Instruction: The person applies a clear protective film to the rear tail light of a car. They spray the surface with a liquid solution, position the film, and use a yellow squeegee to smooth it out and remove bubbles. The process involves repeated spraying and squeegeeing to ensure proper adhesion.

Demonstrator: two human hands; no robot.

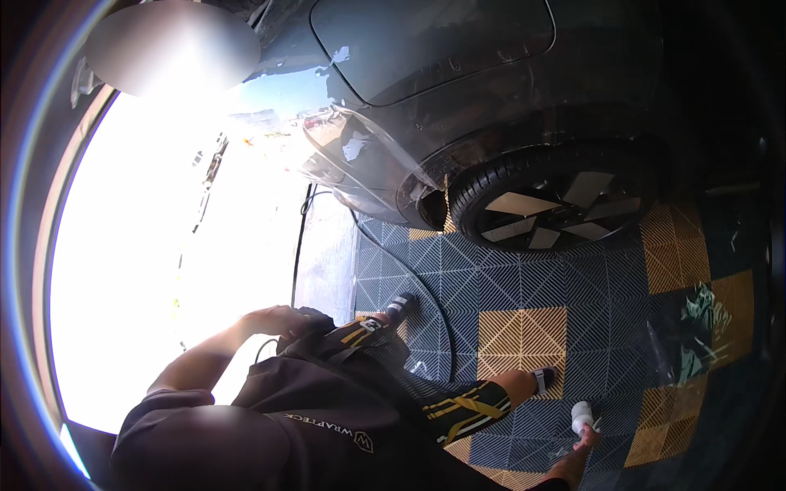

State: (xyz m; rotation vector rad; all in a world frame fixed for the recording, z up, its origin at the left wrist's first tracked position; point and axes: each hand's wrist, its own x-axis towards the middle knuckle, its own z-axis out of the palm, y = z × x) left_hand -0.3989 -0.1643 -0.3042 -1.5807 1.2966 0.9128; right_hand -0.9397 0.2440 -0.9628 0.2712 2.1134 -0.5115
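Car: we see a dark grey car [467, 98] across the top, its lower corner shiny beside the bright opening.
Floor: we stand on ribbed floor tiles [458, 278], mostly grey, with orange squares among them.
Opening: at our left a bright opening [139, 270] is washed out to white.
Shirt: we look down on a dark shirt [327, 401] with a pale chest print.
Wheel: above the tiles, we see the car's wheel [561, 204], with a black tyre and flat silver spoke panels.
Shorts: we make out dark shorts [467, 413] with yellow and white stripes.
Hose: a thin black hose [413, 274] curves over the tiles between the shorts and the car.
Sandals: two dark sandals [544, 380] with pale straps stand well apart.
Left hand: our left hand [281, 320] is by dark fabric near the hip; we cannot tell whether its fingers grip anything.
Right hand: our right hand [586, 439], low at the right, is closed around a white bottle.
Bottle: the white bottle [581, 416] is tilted over the tiles, below the wheel in view.
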